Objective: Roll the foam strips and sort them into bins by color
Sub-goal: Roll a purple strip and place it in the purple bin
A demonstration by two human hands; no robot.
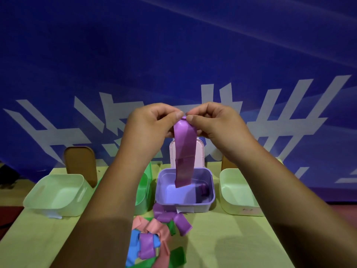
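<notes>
On the far left we see a pale green plastic bin (58,210) with rounded corners, and a brown lid (80,163) stands upright behind it. Next comes a brighter green bin (144,190), mostly hidden by the left forearm that crosses in front of it.

The left hand (152,120) is raised above the tabletop (231,238). Its thumb and fingers (178,114) are curled and pinch the top end of a purple foam strip (184,151). The strip is smooth and flat. It hangs straight down, with its lower end in front of the open purple bin (201,207). A pink lid (200,151) stands upright behind that bin, and a small purple roll (202,190) lies inside it at the right.

The right hand (216,120) meets the left one and clamps the same top end of the strip between thumb and fingers. Its forearm covers part of a second pale green bin (237,208) on the right.

In front of the purple bin lies a loose pile of foam strips (152,236) in purple, pink, blue and green, some curled. A blue banner (173,55) with large white characters fills the background.
</notes>
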